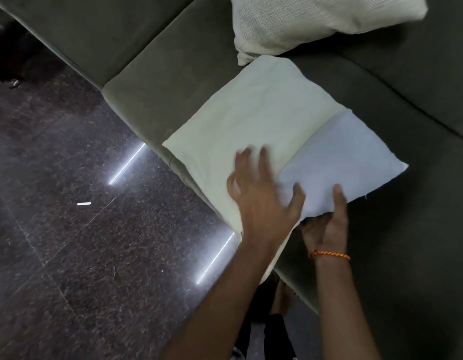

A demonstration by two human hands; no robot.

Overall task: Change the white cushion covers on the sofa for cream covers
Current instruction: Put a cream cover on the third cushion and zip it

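A cushion lies flat on the seat of the dark green sofa (173, 74). A cream cover (251, 118) is drawn over most of it, and the bare white insert (347, 157) sticks out at the near right end. My left hand (261, 193) hovers blurred over the cover's open edge with its fingers spread. My right hand (326, 224), with an orange thread on the wrist, holds the near edge of the white insert from underneath, thumb on top. A second cushion in a ribbed off-white cover (316, 19) leans at the back of the seat.
The dark polished stone floor (82, 203) lies to the left, with bright reflections of strip lights. The sofa's front edge runs diagonally from upper left to lower right. My foot (282, 297) stands close to the sofa base.
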